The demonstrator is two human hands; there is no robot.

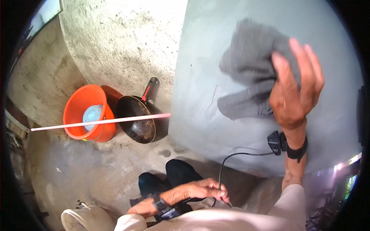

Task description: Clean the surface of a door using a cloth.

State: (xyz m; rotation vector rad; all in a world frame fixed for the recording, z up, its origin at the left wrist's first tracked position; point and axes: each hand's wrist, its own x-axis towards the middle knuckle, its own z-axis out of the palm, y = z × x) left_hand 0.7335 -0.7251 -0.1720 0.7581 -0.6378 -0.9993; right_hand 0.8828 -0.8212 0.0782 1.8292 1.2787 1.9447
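Observation:
A bunched grey cloth [254, 52] lies against a smooth pale grey surface [196, 86]. My right hand [297, 86] is on the cloth's right part, fingers spread and slightly blurred; whether it grips the fabric is unclear. A strapped black device [276, 143] sits on the right wrist, with a black cable [240, 154] running from it toward my lap. Low in the view, my left hand [209, 189] is beside that cable with thumb and fingers close around it. The left wrist also wears a black strap.
An orange bucket [109, 130] with a clear item inside and a dark frying pan [138, 121] stand left, by a stained wall [124, 43]. A thin pinkish rod [130, 118] crosses in front of them. A whitish bucket [95, 218] is at the lower left.

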